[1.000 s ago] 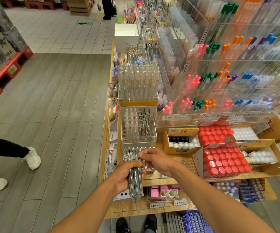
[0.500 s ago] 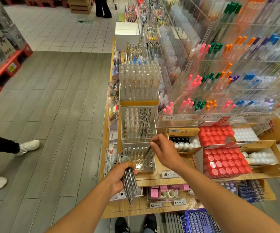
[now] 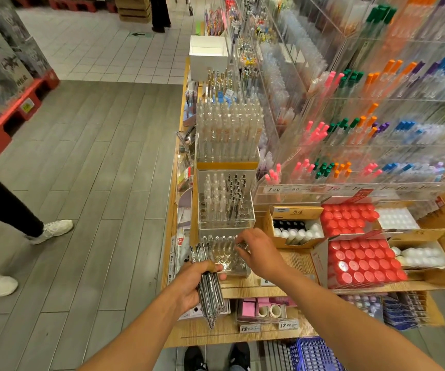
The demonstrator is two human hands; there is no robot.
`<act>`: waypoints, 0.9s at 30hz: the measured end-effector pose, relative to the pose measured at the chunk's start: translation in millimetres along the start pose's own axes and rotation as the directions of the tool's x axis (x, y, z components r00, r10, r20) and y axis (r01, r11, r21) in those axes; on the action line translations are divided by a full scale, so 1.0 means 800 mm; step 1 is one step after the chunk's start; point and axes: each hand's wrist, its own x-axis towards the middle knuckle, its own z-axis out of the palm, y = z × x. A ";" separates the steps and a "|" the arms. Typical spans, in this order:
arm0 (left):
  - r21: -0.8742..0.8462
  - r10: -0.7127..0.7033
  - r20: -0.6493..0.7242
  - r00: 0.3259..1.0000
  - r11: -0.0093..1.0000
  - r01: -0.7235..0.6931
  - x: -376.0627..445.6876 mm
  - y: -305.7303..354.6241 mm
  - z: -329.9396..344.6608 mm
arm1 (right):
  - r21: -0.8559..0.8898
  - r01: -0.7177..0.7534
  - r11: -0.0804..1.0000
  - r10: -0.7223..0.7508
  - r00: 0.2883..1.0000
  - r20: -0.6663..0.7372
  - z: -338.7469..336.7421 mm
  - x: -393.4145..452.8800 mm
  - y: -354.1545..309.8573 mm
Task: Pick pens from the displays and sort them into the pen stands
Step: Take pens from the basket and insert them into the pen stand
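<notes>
**Head view: shopper restocking a clear pen stand, bundle in hand**

Head camera is looking down on a person standing at a wooden worktop (image 3: 267, 286) in a stationery aisle. Nearest the lens, the left hand (image 3: 192, 283) is gripping a bundle of pens (image 3: 208, 287), fingers wrapped round the middle so the tips are hanging below the fist and the clips are fanning out above. Just beyond, the right hand (image 3: 256, 253) is hovering over the lowest clear pen stand (image 3: 229, 259), its fingertips (image 3: 240, 246) pinching something small and metallic at the rim; whether that is a pen top cannot be told through the blur.

The pens are looking light, stiff and smooth-barrelled, so a loose bundle is likely to slip; a pinch near the clip end is probably the surest hold for lowering one into a hole. The stand's walls are thin and clear and are likely to shift if knocked.

Further back, a middle stand (image 3: 225, 207) is carrying clear and dark pens, with a taller rack of clear pens (image 3: 228, 135) rising behind it. Red-capped bottles (image 3: 360, 259) are sitting in cartons to the right, coloured pens (image 3: 349, 129) are filling acrylic tiers beyond, and grey plank flooring (image 3: 95, 170) is stretching away left.
</notes>
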 end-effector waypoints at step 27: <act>0.145 0.067 0.066 0.996 0.987 -0.076 -0.007 -0.008 0.016 | 0.476 -0.498 0.725 0.308 0.852 0.424 -0.028 0.015 -0.060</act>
